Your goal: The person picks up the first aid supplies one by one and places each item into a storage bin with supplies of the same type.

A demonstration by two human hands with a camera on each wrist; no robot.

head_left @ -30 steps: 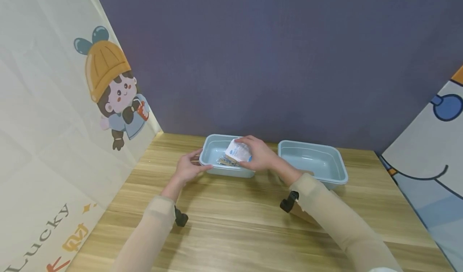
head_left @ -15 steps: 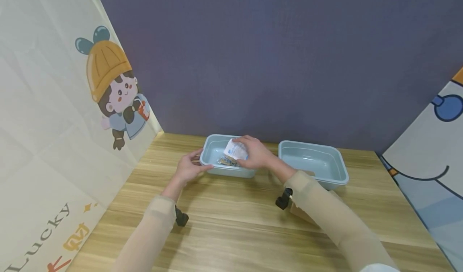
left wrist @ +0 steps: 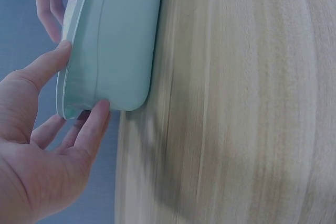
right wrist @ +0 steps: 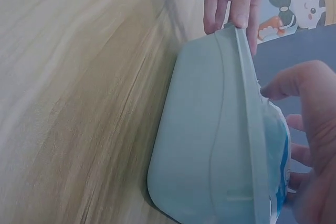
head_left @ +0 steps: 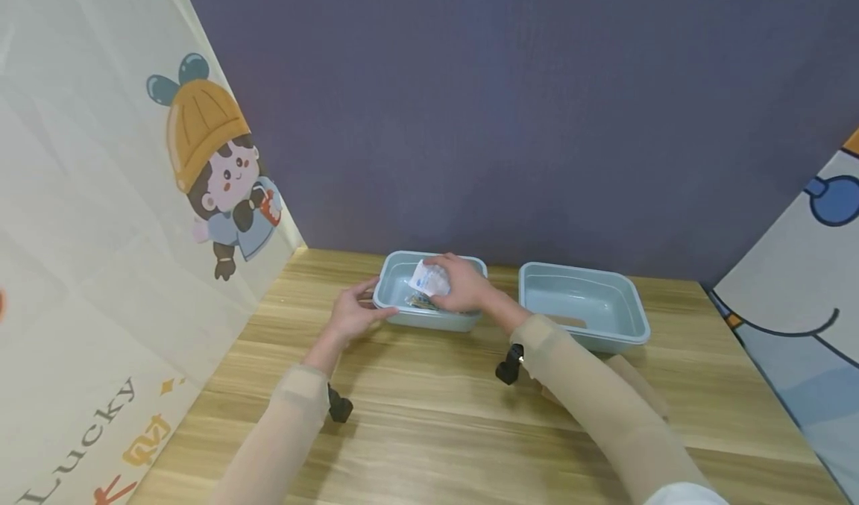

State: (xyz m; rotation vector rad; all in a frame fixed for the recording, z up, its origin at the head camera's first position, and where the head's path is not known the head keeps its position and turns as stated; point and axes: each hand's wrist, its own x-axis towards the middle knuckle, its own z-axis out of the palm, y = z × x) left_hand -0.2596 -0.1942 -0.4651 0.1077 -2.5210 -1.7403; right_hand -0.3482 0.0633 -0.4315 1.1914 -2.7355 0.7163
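A light blue plastic bin point(head_left: 429, 321) stands at the back left of the table. My left hand point(head_left: 350, 312) grips its left end, thumb on the rim and fingers against the outer wall, as the left wrist view point(left wrist: 58, 166) confirms. Over the bin, my right hand point(head_left: 463, 285) holds a white packet with blue print point(head_left: 428, 277), fingers curled at its right side. Beneath that packet a small clear bag with thin yellowish and blue pieces point(head_left: 420, 301) lies in the bin. In the right wrist view the packet point(right wrist: 275, 124) shows partly above the bin's rim point(right wrist: 249, 108).
A second light blue bin point(head_left: 604, 335) stands to the right, with a flat brown piece point(head_left: 569, 321) at its front inner side. Brown cardboard point(head_left: 637, 386) lies partly under my right forearm. A dark panel point(head_left: 483, 117) rises behind the table.
My right hand has moved a little leftward with the white packet over the left bin. The left hand keeps its grip on the bin's end.
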